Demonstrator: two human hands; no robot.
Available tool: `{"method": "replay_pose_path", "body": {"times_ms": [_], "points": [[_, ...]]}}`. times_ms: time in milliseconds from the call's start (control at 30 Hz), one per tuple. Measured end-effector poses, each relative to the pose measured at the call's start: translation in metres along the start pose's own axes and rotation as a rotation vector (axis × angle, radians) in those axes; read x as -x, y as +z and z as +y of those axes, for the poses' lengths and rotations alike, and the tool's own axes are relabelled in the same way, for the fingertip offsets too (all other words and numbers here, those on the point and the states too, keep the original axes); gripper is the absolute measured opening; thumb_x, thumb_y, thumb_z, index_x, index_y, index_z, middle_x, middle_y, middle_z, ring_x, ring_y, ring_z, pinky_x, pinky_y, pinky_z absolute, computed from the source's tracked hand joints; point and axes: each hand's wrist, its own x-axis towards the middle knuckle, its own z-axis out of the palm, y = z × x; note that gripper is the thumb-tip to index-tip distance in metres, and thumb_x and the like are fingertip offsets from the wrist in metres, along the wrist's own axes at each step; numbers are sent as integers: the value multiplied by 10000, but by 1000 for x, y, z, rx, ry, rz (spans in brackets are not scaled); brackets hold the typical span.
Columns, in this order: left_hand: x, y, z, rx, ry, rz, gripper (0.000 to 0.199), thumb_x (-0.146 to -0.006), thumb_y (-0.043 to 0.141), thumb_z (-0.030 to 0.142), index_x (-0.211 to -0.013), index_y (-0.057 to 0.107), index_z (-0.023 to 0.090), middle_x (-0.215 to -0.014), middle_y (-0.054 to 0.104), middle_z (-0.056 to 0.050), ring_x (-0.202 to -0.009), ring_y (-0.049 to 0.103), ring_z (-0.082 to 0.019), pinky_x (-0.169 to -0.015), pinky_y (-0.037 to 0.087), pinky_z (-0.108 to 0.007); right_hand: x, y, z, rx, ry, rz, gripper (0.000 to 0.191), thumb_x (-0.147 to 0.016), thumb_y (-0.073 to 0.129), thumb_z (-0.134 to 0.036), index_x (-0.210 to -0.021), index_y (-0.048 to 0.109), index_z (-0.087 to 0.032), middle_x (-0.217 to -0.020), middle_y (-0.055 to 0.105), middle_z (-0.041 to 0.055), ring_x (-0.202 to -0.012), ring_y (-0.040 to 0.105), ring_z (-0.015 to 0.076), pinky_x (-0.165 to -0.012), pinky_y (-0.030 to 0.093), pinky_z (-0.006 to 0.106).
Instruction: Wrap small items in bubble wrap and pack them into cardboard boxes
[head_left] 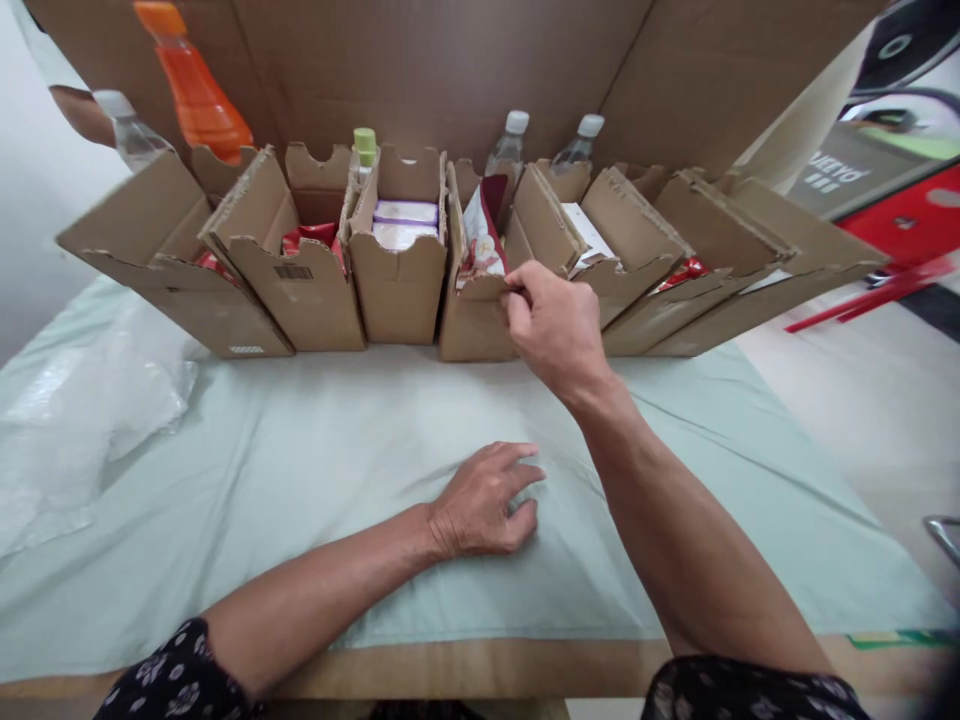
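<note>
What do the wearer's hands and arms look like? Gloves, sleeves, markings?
Left hand and right hand: no gloves, rings or watches visible. Forearms uncovered. Sleeves black with a small pale floral print.

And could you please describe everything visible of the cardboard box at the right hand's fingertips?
The cardboard box is brown, looks like corrugated board, and is open at the top. It stands upright on the pale green cloth, fourth from the left in the row. A red-and-white packet sticks up inside it. The right hand seems to pinch its upper front edge and hides its front right part.
</note>
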Motion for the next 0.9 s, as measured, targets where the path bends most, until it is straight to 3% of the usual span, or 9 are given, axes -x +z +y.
{"method": "replay_pose_path", "body": {"times_ms": [167,267,333,433,500,533,667,767,900], "points": [[11,0,40,-154,362,-151,250,-901,560,212,-1069,717,115,-1279,745,-209,-1040,746,-289,-929,628,-456,96,-56,-2,-144,-28,-1,226,-946,530,-247,-1015,745,-243,-808,786,27,-700,720,212,-669,490,321],[31,-15,70,-81,507,-58,227,-893,564,229,-1047,699,130,-1174,777,-165,-890,738,-237,-828,631,-388,155,-97,18,-271,-30,-30,188,-959,576,-303,-996,760,-308,-890,810,15,-747,754,224,-699,575,362],[48,-32,82,0,460,111,243,-880,573,183,-1095,675,141,-1111,772,-144,-909,723,-228,-839,635,-374,190,-121,40,-282,19,-30,160,-892,656,-312,-985,776,-363,-914,811,19,-759,760,259,-709,609,422],[70,-60,82,-14,143,372,406,-875,586,86,-1267,627,179,-1126,713,-117,-1014,692,-213,-890,629,-350,234,-141,79,-290,283,231,338,-839,735,-348,-1152,769,-471,-1029,798,65,-875,767,327,-784,617,537],[76,-72,73,-60,-81,486,532,-885,596,80,-1394,568,229,-1183,666,-103,-1093,665,-218,-941,615,-373,258,-141,103,-387,416,295,610,-845,763,-447,-1428,616,-546,-1252,760,88,-1023,766,374,-823,625,585],[76,-74,67,-56,-164,510,583,-890,609,102,-1449,528,248,-1234,646,-105,-1131,653,-229,-965,607,-398,268,-137,113,-419,439,241,717,-824,790,-510,-1496,547,-563,-1330,734,89,-1075,759,398,-813,636,589],[67,-65,49,118,-350,361,623,-884,628,227,-1488,474,253,-1407,590,-131,-1245,618,-282,-1023,578,-480,285,-107,131,-332,371,-169,680,-697,830,-708,-1304,716,-424,-1200,780,105,-1102,739,476,-870,647,655],[63,-58,44,154,-387,307,551,-864,614,245,-1406,523,225,-1332,635,-128,-1236,614,-299,-1061,545,-520,268,-82,122,-321,298,-268,605,-788,737,-735,-1205,744,-297,-1123,791,122,-1118,733,449,-1015,575,723],[77,-72,31,95,-494,417,412,-859,612,239,-1270,590,221,-1161,667,-84,-1076,647,-258,-938,576,-439,212,-53,99,-450,171,-267,498,-832,746,-684,-1097,754,-262,-1105,801,107,-1049,754,368,-984,621,591]]}}
